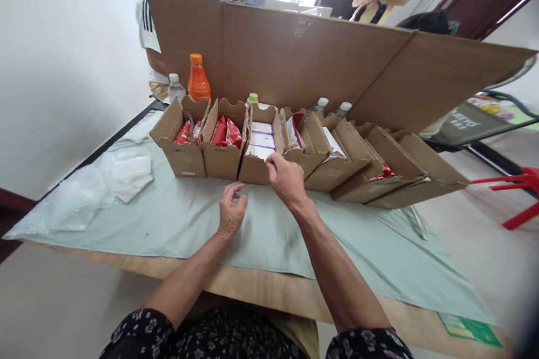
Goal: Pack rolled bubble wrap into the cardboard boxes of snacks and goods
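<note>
My right hand [286, 179] is closed in a pinch at the front rim of the middle cardboard box [255, 171]. White packs with purple edges [261, 140] stand in that box. My left hand [232, 210] hovers over the green cloth in front of the boxes, its fingers loosely curled and apart, with nothing in them. Left of the middle box is an open box [222, 161] with red packets [227, 132]; another box [185, 162] beyond it also holds red packets. To the right, a box [314, 165] with a red-and-white packet [295, 132] leans beside my right hand.
More cardboard boxes [416, 171] tilt in a row at the right. Behind rises a large cardboard panel [311, 56], with an orange bottle [199, 81] and clear bottles before it. Clear plastic wrap [84, 196] lies at left on the green cloth [177, 224]. Two people are beyond the panel.
</note>
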Demonstrator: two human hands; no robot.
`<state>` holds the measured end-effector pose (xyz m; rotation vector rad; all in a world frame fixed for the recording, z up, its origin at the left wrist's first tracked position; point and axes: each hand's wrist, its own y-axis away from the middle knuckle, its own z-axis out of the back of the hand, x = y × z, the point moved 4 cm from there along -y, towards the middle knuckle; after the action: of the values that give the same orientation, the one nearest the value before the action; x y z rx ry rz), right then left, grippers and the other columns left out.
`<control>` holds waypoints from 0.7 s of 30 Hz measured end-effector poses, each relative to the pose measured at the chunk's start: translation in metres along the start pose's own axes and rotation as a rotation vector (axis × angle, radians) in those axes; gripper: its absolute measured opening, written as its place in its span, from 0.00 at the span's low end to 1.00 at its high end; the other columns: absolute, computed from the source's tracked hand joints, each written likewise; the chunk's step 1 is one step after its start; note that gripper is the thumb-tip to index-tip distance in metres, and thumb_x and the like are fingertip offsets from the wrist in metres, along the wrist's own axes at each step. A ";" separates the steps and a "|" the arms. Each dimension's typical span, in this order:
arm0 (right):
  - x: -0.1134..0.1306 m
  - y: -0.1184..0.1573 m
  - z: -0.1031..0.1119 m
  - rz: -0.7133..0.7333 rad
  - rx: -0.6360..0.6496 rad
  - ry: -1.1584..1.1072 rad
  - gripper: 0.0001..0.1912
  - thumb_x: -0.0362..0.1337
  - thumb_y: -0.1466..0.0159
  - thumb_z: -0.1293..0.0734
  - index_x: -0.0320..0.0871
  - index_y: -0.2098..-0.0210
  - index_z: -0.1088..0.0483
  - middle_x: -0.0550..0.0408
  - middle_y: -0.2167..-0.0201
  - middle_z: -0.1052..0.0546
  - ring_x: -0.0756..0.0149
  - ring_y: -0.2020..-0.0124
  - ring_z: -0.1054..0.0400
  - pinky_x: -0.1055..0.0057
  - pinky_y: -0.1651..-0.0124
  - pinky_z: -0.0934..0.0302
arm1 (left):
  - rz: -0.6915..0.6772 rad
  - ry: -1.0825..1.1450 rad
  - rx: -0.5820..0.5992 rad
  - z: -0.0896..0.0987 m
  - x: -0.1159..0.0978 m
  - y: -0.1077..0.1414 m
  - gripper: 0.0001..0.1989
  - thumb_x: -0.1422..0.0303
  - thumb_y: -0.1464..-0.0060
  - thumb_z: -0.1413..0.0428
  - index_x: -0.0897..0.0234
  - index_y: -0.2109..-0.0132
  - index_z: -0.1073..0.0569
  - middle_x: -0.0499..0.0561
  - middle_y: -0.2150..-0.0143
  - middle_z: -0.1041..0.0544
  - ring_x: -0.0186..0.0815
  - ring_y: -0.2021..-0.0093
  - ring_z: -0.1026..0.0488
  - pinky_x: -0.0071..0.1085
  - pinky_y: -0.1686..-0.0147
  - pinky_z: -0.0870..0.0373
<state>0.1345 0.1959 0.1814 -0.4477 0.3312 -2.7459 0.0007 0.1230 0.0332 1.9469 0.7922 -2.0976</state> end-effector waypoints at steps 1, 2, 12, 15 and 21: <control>0.000 0.013 0.002 0.016 -0.005 -0.005 0.12 0.36 0.30 0.39 0.46 0.56 0.23 0.50 0.66 0.17 0.58 0.65 0.25 0.69 0.64 0.47 | -0.028 0.015 -0.062 0.007 -0.003 -0.002 0.15 0.70 0.44 0.44 0.62 0.49 0.24 0.59 0.44 0.23 0.42 0.47 0.23 0.37 0.51 0.24; 0.000 0.028 0.005 0.043 -0.011 -0.018 0.11 0.35 0.30 0.39 0.46 0.57 0.24 0.51 0.67 0.17 0.59 0.66 0.25 0.69 0.65 0.47 | -0.055 0.029 -0.120 0.013 -0.005 -0.001 0.17 0.70 0.45 0.44 0.62 0.48 0.24 0.60 0.42 0.24 0.43 0.45 0.24 0.37 0.49 0.24; -0.107 0.217 0.079 -0.003 -0.296 -0.302 0.10 0.45 0.31 0.33 0.49 0.61 0.21 0.54 0.66 0.17 0.61 0.65 0.23 0.67 0.59 0.31 | 0.059 -0.046 -0.061 0.060 -0.014 0.066 0.33 0.67 0.44 0.40 0.58 0.32 0.36 0.62 0.33 0.32 0.49 0.35 0.30 0.44 0.42 0.26; -0.158 0.264 0.088 -0.344 -0.454 -0.475 0.22 0.50 0.35 0.29 0.50 0.44 0.25 0.47 0.52 0.17 0.54 0.54 0.21 0.60 0.52 0.28 | 0.083 -0.038 0.067 0.052 -0.021 0.083 0.36 0.67 0.44 0.40 0.57 0.29 0.39 0.62 0.30 0.34 0.50 0.33 0.32 0.46 0.41 0.26; -0.174 0.296 0.032 -0.472 -0.128 -0.779 0.35 0.57 0.45 0.24 0.46 0.45 0.28 0.40 0.48 0.18 0.46 0.50 0.21 0.55 0.50 0.26 | 0.065 -0.092 0.400 0.024 -0.041 0.110 0.29 0.72 0.47 0.42 0.58 0.37 0.27 0.59 0.35 0.27 0.50 0.35 0.30 0.47 0.39 0.28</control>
<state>0.3870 -0.0178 0.0827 -1.7385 0.2070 -2.6906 0.0369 0.0093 0.0436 2.0010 0.3022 -2.4308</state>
